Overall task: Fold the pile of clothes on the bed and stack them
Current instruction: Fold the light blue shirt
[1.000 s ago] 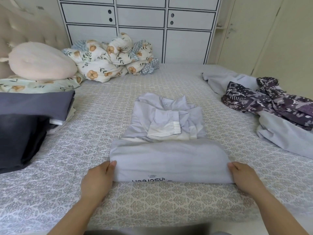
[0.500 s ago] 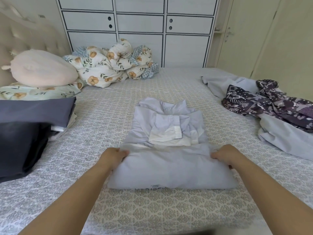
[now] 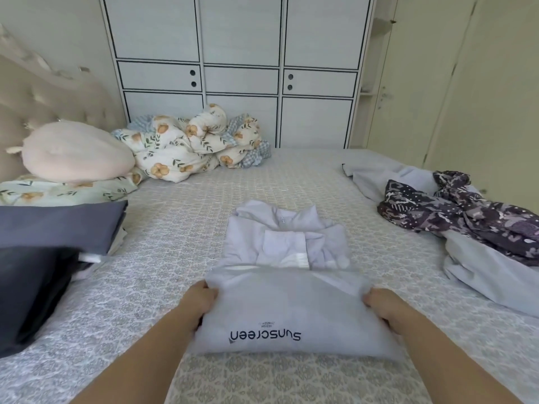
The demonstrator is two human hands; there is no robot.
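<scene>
1. Right now the pale jacket (image 3: 287, 275) lies in the middle of the bed (image 3: 180, 228), its near half raised off the cover with the printed word facing up.
2. Each side edge is pinched: the left hand (image 3: 201, 298) is closed on the left edge, the right hand (image 3: 382, 306) on the right.
3. To fold well, I judge both hands should carry the raised half forward at the same height and lay it square over the collar end.
4. Keeping the cloth taut between the hands should stop the tucked sleeves from slipping out.
5. Folded dark clothes (image 3: 55, 225) sit at the left, a likely stack; unfolded clothes (image 3: 455, 205) wait at the right.
</scene>
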